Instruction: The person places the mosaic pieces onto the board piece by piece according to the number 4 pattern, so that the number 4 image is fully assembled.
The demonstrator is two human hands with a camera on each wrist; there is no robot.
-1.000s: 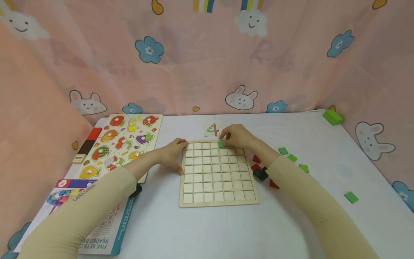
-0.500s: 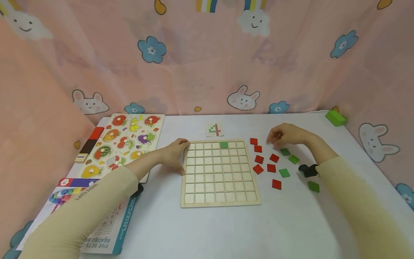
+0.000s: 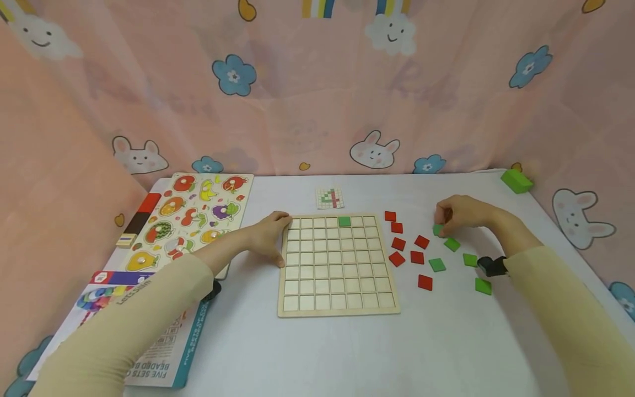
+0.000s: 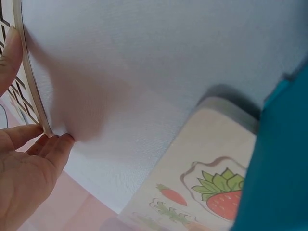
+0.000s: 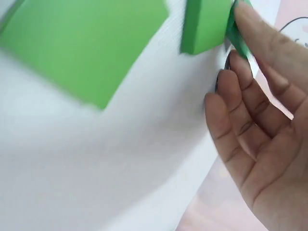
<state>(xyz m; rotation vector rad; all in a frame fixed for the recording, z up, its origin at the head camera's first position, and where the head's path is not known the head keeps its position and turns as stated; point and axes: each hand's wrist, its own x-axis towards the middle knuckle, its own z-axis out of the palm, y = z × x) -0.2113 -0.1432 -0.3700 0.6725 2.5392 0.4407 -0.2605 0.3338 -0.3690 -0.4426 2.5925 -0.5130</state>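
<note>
My left hand (image 3: 268, 238) holds the wooden grid board (image 3: 339, 316) by its left side. In the left wrist view, the thumb (image 4: 10, 57) lies over the frame and the other fingers bend at the corner. One green tile (image 3: 344, 221) sits in the board's top row. To the right of the board, my right hand (image 3: 466, 214) pinches another green tile (image 5: 236, 36) with thumb and fingers, the tile tilted on edge. Several green tiles (image 3: 452, 244) and red tiles (image 3: 417, 257) lie flat between the board and that hand's wrist.
A small pattern card (image 3: 329, 198) with a green and red figure lies behind the board. Left stand a fruit puzzle board (image 3: 198, 212), a boxed set (image 3: 163, 358) and a red and black block (image 3: 141, 215). A green block (image 3: 517, 181) sits at the far right.
My right hand has left the green tile in the board's top row, moved right over the loose tiles and taken hold of another green one. The left hand has stayed put.
</note>
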